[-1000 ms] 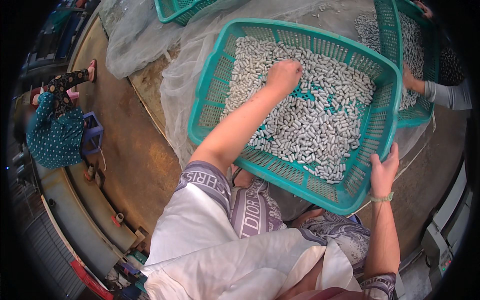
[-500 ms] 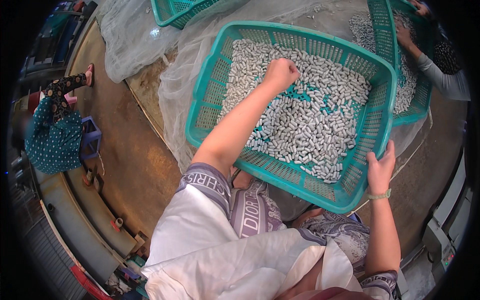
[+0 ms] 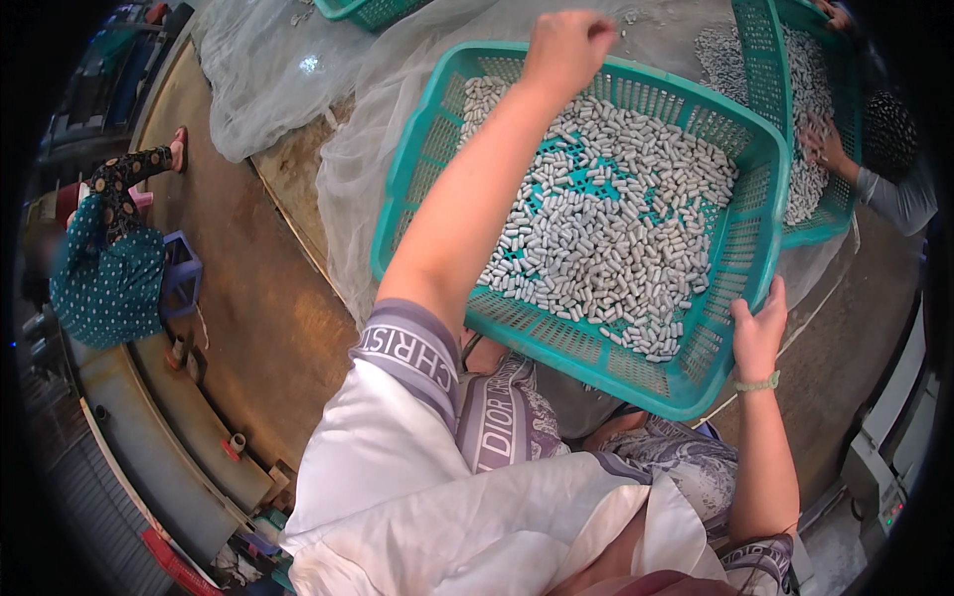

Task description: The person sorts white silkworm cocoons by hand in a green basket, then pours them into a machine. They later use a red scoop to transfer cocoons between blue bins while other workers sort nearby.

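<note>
A large green plastic basket (image 3: 636,397) with slotted sides rests tilted in front of me. Spread over its bottom are many small grey-white cylindrical pieces (image 3: 616,248), with bare green grid showing between them. My left hand (image 3: 566,52) is above the basket's far rim, its fingers pinched together. What they hold, if anything, is hidden. My right hand (image 3: 759,336) grips the right rim near its lower corner, thumb over the edge and the other fingers mostly out of sight outside.
A translucent net sheet (image 3: 348,189) lies beyond the basket. Another green basket (image 3: 373,12) stands at the far left. On the right, a co-worker's hand (image 3: 830,149) is in a third basket (image 3: 843,221) of similar pieces. Someone sits on a purple stool (image 3: 182,276) at left.
My left hand has lifted from the pieces and moved away from me past the far rim. The right hand keeps its hold. The co-worker's hand has come lower in their basket.
</note>
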{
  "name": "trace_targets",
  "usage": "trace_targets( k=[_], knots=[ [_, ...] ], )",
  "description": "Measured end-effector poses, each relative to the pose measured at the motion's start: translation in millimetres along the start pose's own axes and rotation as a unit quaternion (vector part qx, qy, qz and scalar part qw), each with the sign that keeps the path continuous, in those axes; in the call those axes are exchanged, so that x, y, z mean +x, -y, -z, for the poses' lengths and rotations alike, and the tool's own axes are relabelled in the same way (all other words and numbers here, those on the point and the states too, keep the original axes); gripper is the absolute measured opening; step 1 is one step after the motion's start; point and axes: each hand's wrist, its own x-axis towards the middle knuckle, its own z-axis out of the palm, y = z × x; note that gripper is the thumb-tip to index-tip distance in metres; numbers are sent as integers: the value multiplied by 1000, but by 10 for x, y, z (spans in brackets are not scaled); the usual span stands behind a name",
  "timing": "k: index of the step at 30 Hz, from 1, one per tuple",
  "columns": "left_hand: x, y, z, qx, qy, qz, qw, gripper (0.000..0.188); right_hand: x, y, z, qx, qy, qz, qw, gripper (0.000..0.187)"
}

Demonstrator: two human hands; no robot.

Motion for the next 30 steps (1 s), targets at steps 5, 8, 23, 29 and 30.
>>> trace_targets(
  k=[5, 8, 23, 29, 30],
  knots=[
    [-268, 31, -175, 22, 86, -31, 996, 14, -16, -11, -13, -9, -7, 5, 1000, 35],
    [-856, 257, -244, 82, 275, 3, 958, 13, 27, 37, -41, 10, 7, 13, 1000, 35],
    [-1052, 383, -512, 186, 268, 136, 936, 8, 22, 17, -70, -8, 1, -2, 1000, 35],
    [-1081, 335, -407, 79, 258, 78, 960, 9, 28, -16, -48, 1, 2, 3, 1000, 35],
    [-1096, 338, -432, 65, 250, 83, 962, 10, 31, -4, -46, 8, 2, 1, 1000, 35]
  ],
)
